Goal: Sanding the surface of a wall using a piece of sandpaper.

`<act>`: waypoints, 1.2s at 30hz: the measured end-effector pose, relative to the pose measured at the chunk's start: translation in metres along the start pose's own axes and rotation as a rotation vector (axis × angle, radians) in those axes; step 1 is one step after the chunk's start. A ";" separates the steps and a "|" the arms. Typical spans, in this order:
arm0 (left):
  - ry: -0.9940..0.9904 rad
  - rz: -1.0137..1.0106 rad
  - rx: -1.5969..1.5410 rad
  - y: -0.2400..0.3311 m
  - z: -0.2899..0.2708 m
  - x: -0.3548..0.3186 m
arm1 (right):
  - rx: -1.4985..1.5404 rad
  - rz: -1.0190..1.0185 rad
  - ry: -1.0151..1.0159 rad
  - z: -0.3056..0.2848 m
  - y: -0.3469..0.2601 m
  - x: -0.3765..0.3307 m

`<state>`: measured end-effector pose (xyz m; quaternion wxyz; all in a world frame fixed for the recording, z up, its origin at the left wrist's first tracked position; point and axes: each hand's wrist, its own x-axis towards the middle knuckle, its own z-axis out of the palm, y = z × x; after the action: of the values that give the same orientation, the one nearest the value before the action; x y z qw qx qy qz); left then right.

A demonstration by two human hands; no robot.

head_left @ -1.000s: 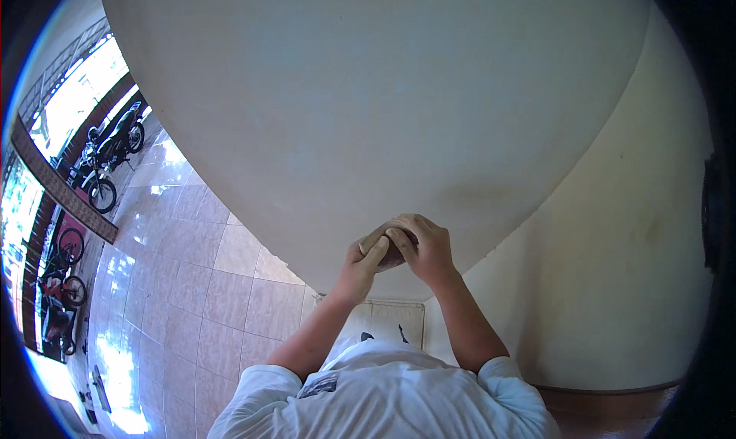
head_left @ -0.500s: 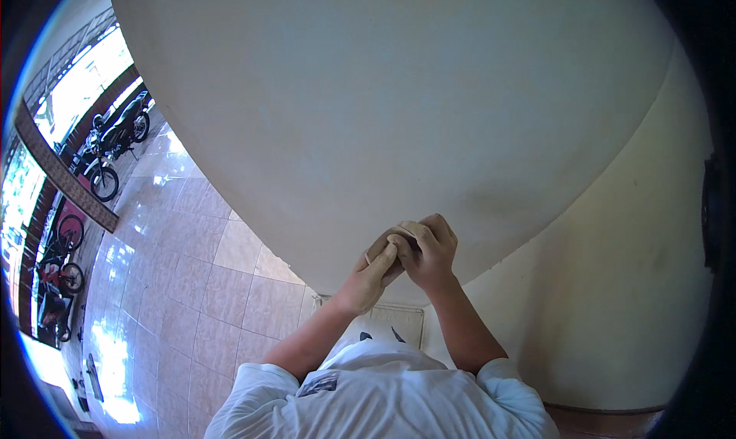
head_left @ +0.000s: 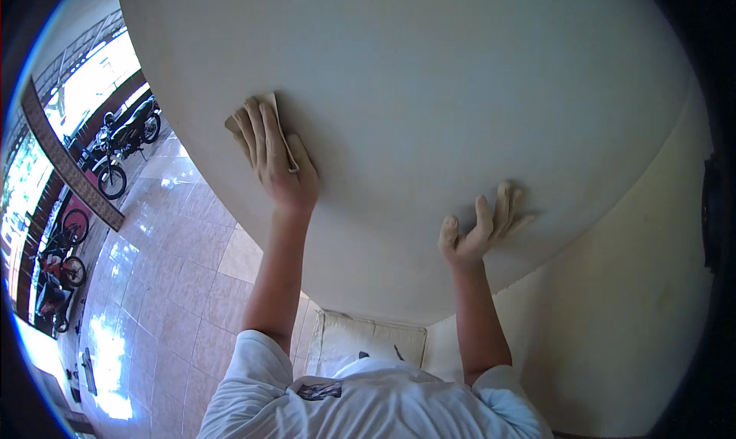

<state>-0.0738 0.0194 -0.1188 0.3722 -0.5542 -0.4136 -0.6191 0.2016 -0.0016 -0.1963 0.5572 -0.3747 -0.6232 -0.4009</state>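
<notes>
Left hand (head_left: 274, 157) pressed flat against the pale wall surface (head_left: 429, 94), fingers spread over a folded tan sheet of sandpaper (head_left: 239, 121), pinning it to the surface rather than clenching it; only the sheet's upper and left edges showing past the fingers. Right hand (head_left: 479, 228) lower and to the right, well apart from the sheet, released and holding nothing, fingertips splayed and resting on the same surface as a brace. Both forearms rising from a white shirt (head_left: 368, 397) at the near edge. Tiled floor (head_left: 184, 286) far below on the left, with parked motorcycles (head_left: 123, 140) and bicycles (head_left: 65, 243) further out, and a pale cushion (head_left: 368, 339) just below the arms.

Likely risks: sheet sliding out from under the flat fingers, since held by pressure alone, and dropping to the floor; fingertips scraping the wall if the sheet creeps; uneven pressure leaving scuffs; bracing hand slipping on a dusty surface and upsetting balance, apparently high above the tiles
</notes>
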 end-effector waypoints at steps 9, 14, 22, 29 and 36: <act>-0.228 0.205 0.112 -0.003 0.006 -0.060 | 0.025 -0.016 -0.049 0.006 0.007 -0.004; -0.206 0.091 0.060 0.003 0.007 -0.037 | 0.009 -0.025 -0.035 0.006 0.009 0.000; -0.340 0.130 -0.060 0.004 -0.002 -0.077 | -0.003 -0.021 -0.055 0.007 -0.001 -0.004; 0.003 0.260 0.032 -0.012 0.008 0.122 | -0.004 -0.017 -0.051 0.006 -0.012 -0.012; -0.338 0.440 -0.051 0.043 0.007 0.053 | -0.040 -0.053 -0.104 0.003 -0.013 -0.013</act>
<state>-0.0374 0.0096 -0.0616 0.4092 -0.7353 -0.3239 -0.4325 0.1901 -0.0046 -0.2100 0.5055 -0.3893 -0.6531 -0.4079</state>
